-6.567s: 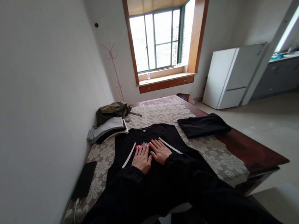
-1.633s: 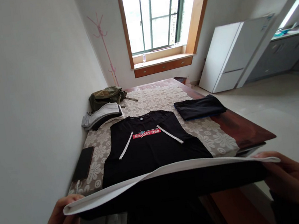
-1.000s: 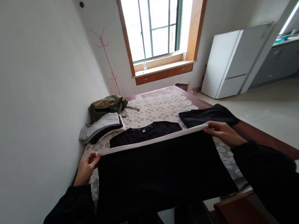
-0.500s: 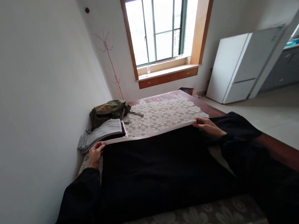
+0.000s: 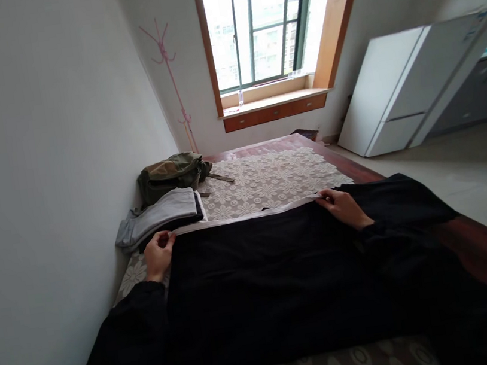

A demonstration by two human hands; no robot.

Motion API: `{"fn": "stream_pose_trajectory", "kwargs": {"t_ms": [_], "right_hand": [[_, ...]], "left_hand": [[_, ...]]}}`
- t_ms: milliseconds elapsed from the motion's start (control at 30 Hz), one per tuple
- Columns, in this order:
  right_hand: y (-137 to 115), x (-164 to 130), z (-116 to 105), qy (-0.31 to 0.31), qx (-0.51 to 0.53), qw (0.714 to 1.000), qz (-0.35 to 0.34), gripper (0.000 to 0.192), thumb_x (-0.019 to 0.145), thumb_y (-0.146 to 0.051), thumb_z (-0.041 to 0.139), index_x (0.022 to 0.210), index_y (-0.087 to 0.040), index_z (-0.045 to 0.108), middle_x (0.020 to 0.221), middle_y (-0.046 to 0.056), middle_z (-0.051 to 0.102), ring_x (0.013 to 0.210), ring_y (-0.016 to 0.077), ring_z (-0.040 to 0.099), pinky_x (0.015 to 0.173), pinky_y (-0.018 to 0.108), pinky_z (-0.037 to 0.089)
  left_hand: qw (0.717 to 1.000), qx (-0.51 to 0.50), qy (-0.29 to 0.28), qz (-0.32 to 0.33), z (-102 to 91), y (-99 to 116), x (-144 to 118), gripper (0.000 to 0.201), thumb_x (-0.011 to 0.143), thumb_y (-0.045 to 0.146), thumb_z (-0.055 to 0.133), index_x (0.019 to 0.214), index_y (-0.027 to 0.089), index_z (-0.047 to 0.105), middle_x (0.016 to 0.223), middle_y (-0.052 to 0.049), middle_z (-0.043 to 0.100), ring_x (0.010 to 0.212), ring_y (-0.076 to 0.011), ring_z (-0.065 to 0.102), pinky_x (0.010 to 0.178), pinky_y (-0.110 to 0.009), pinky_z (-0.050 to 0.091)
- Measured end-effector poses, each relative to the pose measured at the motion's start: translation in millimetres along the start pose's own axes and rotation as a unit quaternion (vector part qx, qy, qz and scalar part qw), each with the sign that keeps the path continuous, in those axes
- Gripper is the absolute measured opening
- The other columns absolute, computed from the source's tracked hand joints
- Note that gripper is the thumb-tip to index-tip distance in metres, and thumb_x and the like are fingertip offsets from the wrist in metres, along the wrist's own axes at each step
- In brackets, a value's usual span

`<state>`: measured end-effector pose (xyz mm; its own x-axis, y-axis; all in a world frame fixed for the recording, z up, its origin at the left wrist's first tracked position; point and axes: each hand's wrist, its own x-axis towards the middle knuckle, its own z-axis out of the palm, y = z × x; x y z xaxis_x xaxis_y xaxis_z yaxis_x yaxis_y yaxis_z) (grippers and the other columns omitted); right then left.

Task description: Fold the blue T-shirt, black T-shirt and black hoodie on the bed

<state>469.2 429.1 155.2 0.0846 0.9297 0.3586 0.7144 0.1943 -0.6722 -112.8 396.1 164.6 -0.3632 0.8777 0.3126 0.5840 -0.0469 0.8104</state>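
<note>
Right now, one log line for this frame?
left hand: pinching white hem | right hand: pinching hem | black shirt: folded over, flat on lace cloth | grey clothes: beside left hand

A wooden bed (image 5: 484, 251) carries a floral lace cover (image 5: 270, 181). A black shirt (image 5: 266, 282) lies spread across its near end, grey folded clothes (image 5: 162, 217) and an olive bag (image 5: 172, 173) along its left edge

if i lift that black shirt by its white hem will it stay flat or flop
The black shirt would probably flop: it lies limp, following the lace cloth. The left hand and right hand pinch its white hem at both ends, hinting it sags unsupported. Likely light.
</note>
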Motion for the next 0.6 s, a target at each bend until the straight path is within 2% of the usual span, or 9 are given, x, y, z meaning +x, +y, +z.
{"fn": "stream_pose_trajectory", "kwargs": {"t_ms": [100, 200, 300, 433, 600], "right_hand": [[-1.8, 1.1, -2.8, -0.006, 0.033, 0.999, -0.004, 0.044, 0.082, -0.065, 0.063, 0.090, -0.023, 0.071, 0.070, 0.003, 0.065, 0.068, 0.0225, 0.057, 0.069, 0.036, 0.045], [-1.9, 1.3, -3.5, 0.027, 0.056, 0.998, 0.007, 0.046, 0.081, -0.067, 0.064, 0.093, -0.023, 0.070, 0.073, 0.003, 0.066, 0.068, 0.0224, 0.057, 0.069, 0.037, 0.045], [-1.0, 0.8, -1.9, 0.041, 0.040, 0.998, 0.005, 0.045, 0.081, -0.066, 0.064, 0.091, -0.023, 0.071, 0.074, 0.004, 0.066, 0.067, 0.0223, 0.056, 0.069, 0.038, 0.045], [0.5, 0.8, 0.5, 0.018, 0.002, 1.000, -0.023, 0.043, 0.080, -0.064, 0.064, 0.086, -0.022, 0.072, 0.081, 0.007, 0.069, 0.071, 0.0228, 0.057, 0.072, 0.039, 0.046], [-3.5, 0.0, -1.1, 0.037, 0.018, 0.999, -0.005, 0.046, 0.083, -0.062, 0.065, 0.101, -0.021, 0.073, 0.090, 0.008, 0.073, 0.070, 0.0214, 0.057, 0.072, 0.039, 0.049]], "left_hand": [[1.000, -0.002, 0.003, 0.017, 0.0, 1.1, -0.7, 0.040, 0.080, 0.057, 0.066, 0.096, 0.020, 0.070, 0.095, -0.008, 0.075, 0.088, -0.0246, 0.071, 0.086, -0.035, 0.055], [1.000, -0.003, 0.002, 0.027, 0.2, 2.0, -1.6, 0.038, 0.081, 0.056, 0.066, 0.095, 0.021, 0.069, 0.093, -0.007, 0.075, 0.089, -0.0243, 0.070, 0.086, -0.033, 0.055], [1.000, 0.007, 0.016, 0.025, -0.1, 2.2, -2.2, 0.038, 0.082, 0.056, 0.064, 0.096, 0.021, 0.069, 0.093, -0.008, 0.074, 0.089, -0.0250, 0.070, 0.087, -0.034, 0.055], [0.999, 0.031, 0.025, 0.026, -1.9, 2.1, -3.5, 0.033, 0.082, 0.054, 0.065, 0.094, 0.024, 0.069, 0.092, -0.007, 0.075, 0.087, -0.0250, 0.070, 0.089, -0.036, 0.054], [0.999, 0.041, 0.014, 0.023, -0.6, 2.5, -2.5, 0.032, 0.080, 0.052, 0.067, 0.094, 0.023, 0.067, 0.095, -0.009, 0.076, 0.090, -0.0265, 0.072, 0.093, -0.039, 0.054]]}}
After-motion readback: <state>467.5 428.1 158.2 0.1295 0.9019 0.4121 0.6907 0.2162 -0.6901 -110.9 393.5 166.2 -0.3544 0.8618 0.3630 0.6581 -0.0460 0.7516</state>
